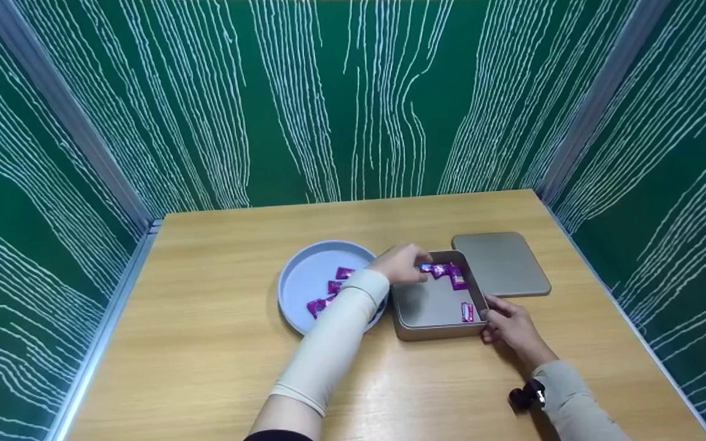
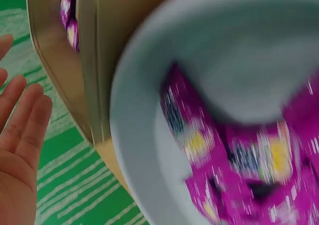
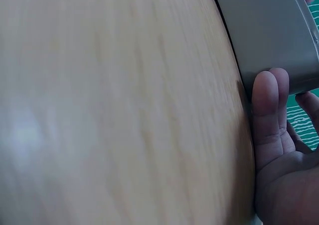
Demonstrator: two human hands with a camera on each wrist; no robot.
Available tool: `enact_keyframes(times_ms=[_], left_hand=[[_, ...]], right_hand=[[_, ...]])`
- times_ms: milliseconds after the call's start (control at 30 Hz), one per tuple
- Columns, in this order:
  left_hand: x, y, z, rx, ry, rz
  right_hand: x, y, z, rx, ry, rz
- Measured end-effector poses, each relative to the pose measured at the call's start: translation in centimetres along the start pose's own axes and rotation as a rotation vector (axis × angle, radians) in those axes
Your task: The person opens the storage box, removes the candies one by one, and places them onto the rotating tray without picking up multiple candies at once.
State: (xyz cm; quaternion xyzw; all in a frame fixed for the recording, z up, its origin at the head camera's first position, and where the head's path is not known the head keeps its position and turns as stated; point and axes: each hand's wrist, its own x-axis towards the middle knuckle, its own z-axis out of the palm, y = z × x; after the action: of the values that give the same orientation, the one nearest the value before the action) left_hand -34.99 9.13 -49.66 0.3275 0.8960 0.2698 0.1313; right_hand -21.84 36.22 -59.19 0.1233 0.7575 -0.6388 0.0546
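A rectangular metal tin (image 1: 439, 332) stands on the table, holding several purple-wrapped candies (image 1: 458, 278) by its far right corner and one candy (image 1: 467, 312) near the front right. My left hand (image 1: 402, 263) reaches over the tin's far left part, fingers close to the candies. In the left wrist view its fingers (image 2: 30, 120) look fairly straight, and no candy shows in them. My right hand (image 1: 512, 324) holds the tin's front right corner; the right wrist view shows fingers (image 3: 265, 103) against the tin's wall (image 3: 269, 33).
Left of the tin is a round pale-blue plate (image 1: 296, 278) with several purple candies (image 2: 261, 155), partly hidden by my left forearm. The tin's flat lid (image 1: 503, 263) lies behind to the right. Green panels with white lines enclose the wooden table (image 1: 206, 343).
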Motion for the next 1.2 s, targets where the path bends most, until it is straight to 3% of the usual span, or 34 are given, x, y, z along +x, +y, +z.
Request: enact_keyframes(times_ms=[300, 533, 633, 867, 1200], left_hand=[[1.5, 1.3, 2.8, 0.137, -0.066, -0.013], [2.1, 3.1, 4.4, 0.180, -0.194, 0.115], [2.2, 3.9, 5.0, 0.199, -0.219, 0.162], [2.3, 4.7, 6.2, 0.222, -0.230, 0.146], [3.3, 4.8, 8.4, 0.314, -0.312, 0.216]], right_hand=[[0.1, 0.1, 0.0, 0.001, -0.003, 0.015], [-0.1, 0.1, -0.1, 0.020, 0.003, 0.007], [-0.1, 0.1, -0.1, 0.027, 0.002, -0.010], [0.0, 0.1, 0.0, 0.014, 0.005, -0.014], [0.1, 0.3, 0.0, 0.013, 0.015, -0.011]])
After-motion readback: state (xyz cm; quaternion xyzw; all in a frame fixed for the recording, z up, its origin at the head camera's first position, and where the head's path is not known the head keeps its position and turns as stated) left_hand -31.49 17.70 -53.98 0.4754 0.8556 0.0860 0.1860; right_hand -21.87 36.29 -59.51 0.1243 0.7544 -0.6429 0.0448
